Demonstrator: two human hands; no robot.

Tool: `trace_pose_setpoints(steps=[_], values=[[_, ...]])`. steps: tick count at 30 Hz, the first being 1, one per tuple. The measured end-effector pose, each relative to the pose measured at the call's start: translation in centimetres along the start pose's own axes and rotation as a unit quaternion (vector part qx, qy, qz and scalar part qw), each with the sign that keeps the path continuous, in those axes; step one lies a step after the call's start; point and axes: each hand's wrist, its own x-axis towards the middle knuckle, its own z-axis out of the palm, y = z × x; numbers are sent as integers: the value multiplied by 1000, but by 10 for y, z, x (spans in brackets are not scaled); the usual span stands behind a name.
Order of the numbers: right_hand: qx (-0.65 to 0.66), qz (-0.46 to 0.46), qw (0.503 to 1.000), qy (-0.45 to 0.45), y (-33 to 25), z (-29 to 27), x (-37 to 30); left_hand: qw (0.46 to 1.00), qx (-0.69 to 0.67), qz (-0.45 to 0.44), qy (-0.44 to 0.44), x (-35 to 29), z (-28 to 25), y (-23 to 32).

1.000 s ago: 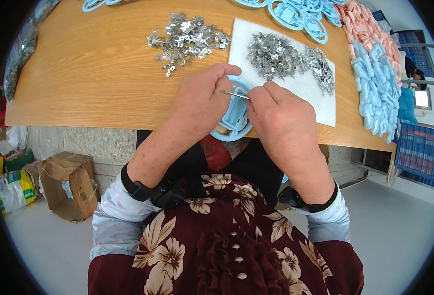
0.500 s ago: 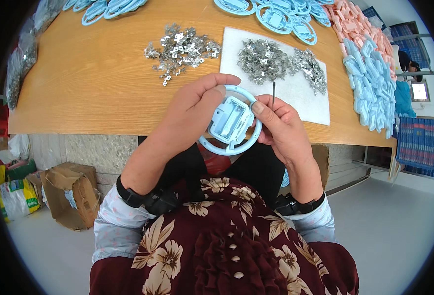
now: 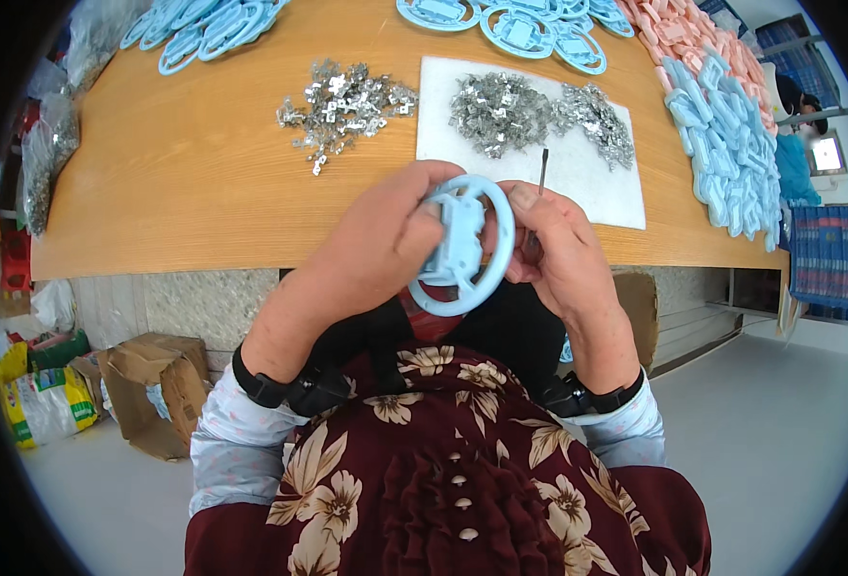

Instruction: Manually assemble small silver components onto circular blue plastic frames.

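Note:
A light-blue plastic toy steering wheel (image 3: 460, 244) is held by its left side in my left hand (image 3: 378, 233), with the fingers wrapped over the rim. The wheel is tilted, and its moulded centre shows at a slant. At its right rim is my right hand (image 3: 557, 240), closed around a slim screwdriver (image 3: 543, 175). The screwdriver's metal shaft points up and away past my fingers, and its handle is hidden in the palm. Whether my right fingertips touch the rim I cannot tell.
Beyond my hands lie small metal clips (image 3: 347, 108) on the wood table (image 3: 193, 182) and more metal pieces (image 3: 501, 110) on a white foam sheet (image 3: 578, 197). Blue wheels (image 3: 520, 31), blue parts (image 3: 722, 144) and pink parts (image 3: 678, 38) are piled behind and right. Plastic bags (image 3: 49, 144) line the left edge.
My left hand has turned the steering wheel from showing its open rectangular recess to a steeper tilt. My right hand has shifted slightly, and the screwdriver shaft sits a little farther right.

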Motion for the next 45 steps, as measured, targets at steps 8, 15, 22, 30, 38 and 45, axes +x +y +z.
trace_pose_setpoints(steps=[8,15,22,30,38,45], values=[[-132,-137,982,-12,9,21,12,909,-376,-171,-51,-5,-1,17],[-199,-70,977,-30,-2,7,21,884,-385,-249,-94,-9,-11,11],[-325,-160,929,80,0,-22,36,936,-293,-197,8,-18,-39,24],[-569,-337,745,85,-5,38,97,986,-59,-121,101,-15,-30,1],[-699,-292,647,87,-2,39,116,982,-46,-172,60,-14,-37,-1],[-650,-309,692,61,-4,42,116,980,-86,-169,56,-13,-36,-2]])
